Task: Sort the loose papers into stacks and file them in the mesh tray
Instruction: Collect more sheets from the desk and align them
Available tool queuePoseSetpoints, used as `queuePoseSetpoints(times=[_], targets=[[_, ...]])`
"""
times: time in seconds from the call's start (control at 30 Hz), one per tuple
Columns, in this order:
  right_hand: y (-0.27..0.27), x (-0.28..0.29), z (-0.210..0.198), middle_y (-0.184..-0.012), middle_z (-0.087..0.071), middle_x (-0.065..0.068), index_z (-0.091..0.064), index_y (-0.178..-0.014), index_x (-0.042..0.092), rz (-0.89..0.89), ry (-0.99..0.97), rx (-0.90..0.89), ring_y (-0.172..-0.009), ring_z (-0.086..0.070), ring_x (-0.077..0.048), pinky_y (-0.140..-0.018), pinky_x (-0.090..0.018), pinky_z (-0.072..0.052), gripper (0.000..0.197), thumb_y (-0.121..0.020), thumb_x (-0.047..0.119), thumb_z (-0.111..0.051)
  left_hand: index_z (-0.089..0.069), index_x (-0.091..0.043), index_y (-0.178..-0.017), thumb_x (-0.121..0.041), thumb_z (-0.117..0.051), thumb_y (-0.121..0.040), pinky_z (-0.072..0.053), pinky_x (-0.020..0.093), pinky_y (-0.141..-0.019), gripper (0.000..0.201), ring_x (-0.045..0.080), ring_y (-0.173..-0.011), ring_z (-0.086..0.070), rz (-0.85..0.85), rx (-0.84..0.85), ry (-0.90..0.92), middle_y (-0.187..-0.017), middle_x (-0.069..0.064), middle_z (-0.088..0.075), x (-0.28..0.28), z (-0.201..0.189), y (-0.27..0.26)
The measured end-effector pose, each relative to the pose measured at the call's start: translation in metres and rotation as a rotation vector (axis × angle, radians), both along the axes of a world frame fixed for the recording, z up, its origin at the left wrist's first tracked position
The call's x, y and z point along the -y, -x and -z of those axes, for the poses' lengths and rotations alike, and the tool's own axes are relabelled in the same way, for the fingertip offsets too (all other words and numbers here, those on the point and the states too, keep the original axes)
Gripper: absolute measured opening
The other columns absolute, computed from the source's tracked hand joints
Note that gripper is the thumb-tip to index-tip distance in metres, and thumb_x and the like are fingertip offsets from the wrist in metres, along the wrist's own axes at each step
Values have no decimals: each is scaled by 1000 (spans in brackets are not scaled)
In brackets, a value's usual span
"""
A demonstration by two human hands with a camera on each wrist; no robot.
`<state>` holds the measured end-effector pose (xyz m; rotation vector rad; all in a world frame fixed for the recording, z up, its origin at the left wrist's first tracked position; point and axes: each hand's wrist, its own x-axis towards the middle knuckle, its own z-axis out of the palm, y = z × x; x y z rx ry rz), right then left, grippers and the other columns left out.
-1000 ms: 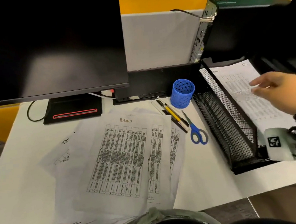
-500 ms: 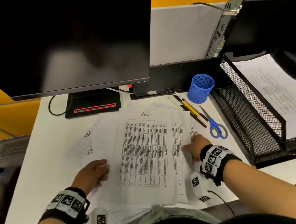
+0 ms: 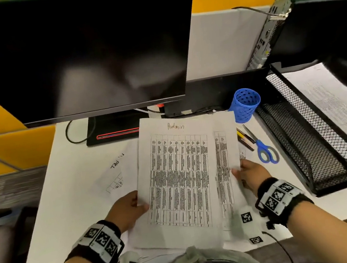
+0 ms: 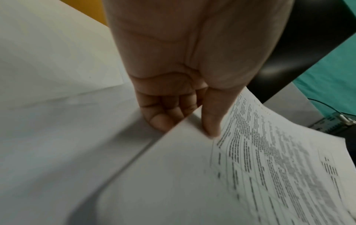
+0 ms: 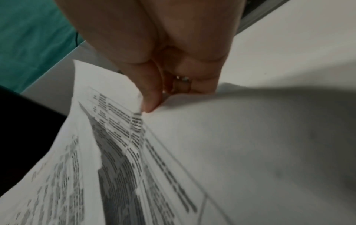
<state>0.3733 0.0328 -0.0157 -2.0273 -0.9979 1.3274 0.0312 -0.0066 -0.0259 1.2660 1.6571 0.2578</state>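
Observation:
A stack of printed sheets headed "Admin" (image 3: pixel 179 173) is lifted off the white desk, held between both hands. My left hand (image 3: pixel 131 208) pinches its left edge, thumb on top (image 4: pixel 210 121) and fingers underneath. My right hand (image 3: pixel 247 175) pinches the right edge, thumb on the print (image 5: pixel 148 100). More loose papers (image 3: pixel 117 175) lie flat on the desk beneath and to the left. The black mesh tray (image 3: pixel 310 138) stands at the right with a printed sheet (image 3: pixel 332 106) in its upper tier.
A dark monitor (image 3: pixel 79 55) fills the back left, its base (image 3: pixel 112 129) behind the papers. A blue mesh pen cup (image 3: pixel 244 104), pens (image 3: pixel 245 140) and blue-handled scissors (image 3: pixel 264 151) lie between papers and tray. A black computer case (image 3: pixel 315 24) stands behind the tray.
My right hand came back from the tray to the paper pile. Both hands went from resting on the papers to pinching the Admin stack and lifting it off the desk.

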Motion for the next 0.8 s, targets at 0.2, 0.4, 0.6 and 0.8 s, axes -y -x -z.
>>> queuePoseSetpoints(times=[0.2,0.4,0.6,0.8], targets=[[33,12,-7,-83,-72,-6,-65,-92,10,-150,-50,-201,-69,-66,-13,-65,-23,-53,18,-86,-4,-56,-49,-29,-109,-13,-75,-75,-48,25,-71,46,15,-94,-63,-229,266,-15,-104,-4,-62,-12,-7,6],[60,11,-18,-94,-71,-13,-65,-106,4,-324,-83,-112,-84,-63,-22,-70,-31,-51,27,-86,-9,-52,-41,-29,-126,-26,-74,-78,-48,31,-74,58,20,-100,-63,-309,430,22,-112,3,-66,-30,-5,5],[70,15,-21,-85,-70,-2,-64,-103,14,-303,-52,-106,-71,-65,-11,-59,-18,-49,29,-90,-3,-44,-46,-17,-136,-56,-64,-77,-37,42,-109,73,25,-123,-52,-124,209,65,-137,2,-54,-31,6,-11],[63,12,-19,-87,-62,-2,-58,-93,29,-51,14,-89,-78,-56,-22,-62,-27,-38,25,-86,52,-50,-41,-18,-140,-59,-42,-88,-26,41,-114,66,27,-139,-27,17,-453,-83,-153,5,-28,-34,22,-7]])
